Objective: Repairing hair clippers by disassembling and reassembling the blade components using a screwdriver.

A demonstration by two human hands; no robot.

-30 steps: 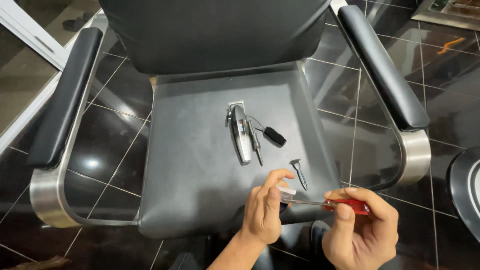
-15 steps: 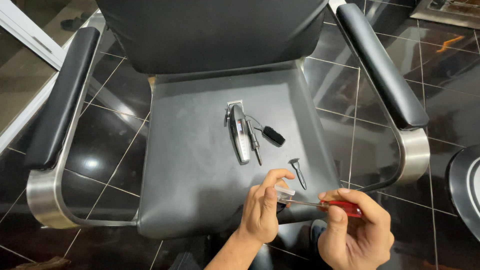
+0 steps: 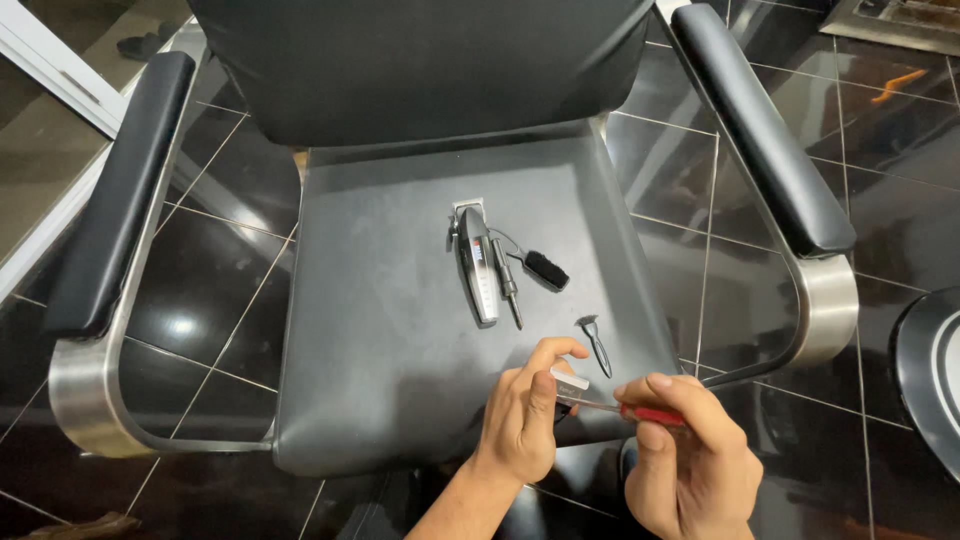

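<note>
a black leather barber chair with curved steel arms [image 3: 400, 330] fills the view over a glossy black tiled floor [image 3: 700, 170]; its flat seat has wide bare room on the left half and along the back, while the front edge lies just under the hands. the padded armrests stand well apart on either side. near the seat's middle lies a long silver and black hair clipper [image 3: 476, 264], its long axis running front to back, blade end toward the backrest. just beside it on the right lie a thin dark rod-like tool [image 3: 508, 284] and a small black cleaning brush [image 3: 546, 270]. a small dark lever-shaped part [image 3: 596, 342] lies nearer the front right edge. the left hand [image 3: 522, 420] pinches a small pale metal blade piece [image 3: 568, 382] between thumb and fingers at the seat's front edge. the right hand [image 3: 688, 462] is closed around a red-handled screwdriver [image 3: 640, 412], whose shaft runs nearly level, tip pointing left to that piece.
</note>
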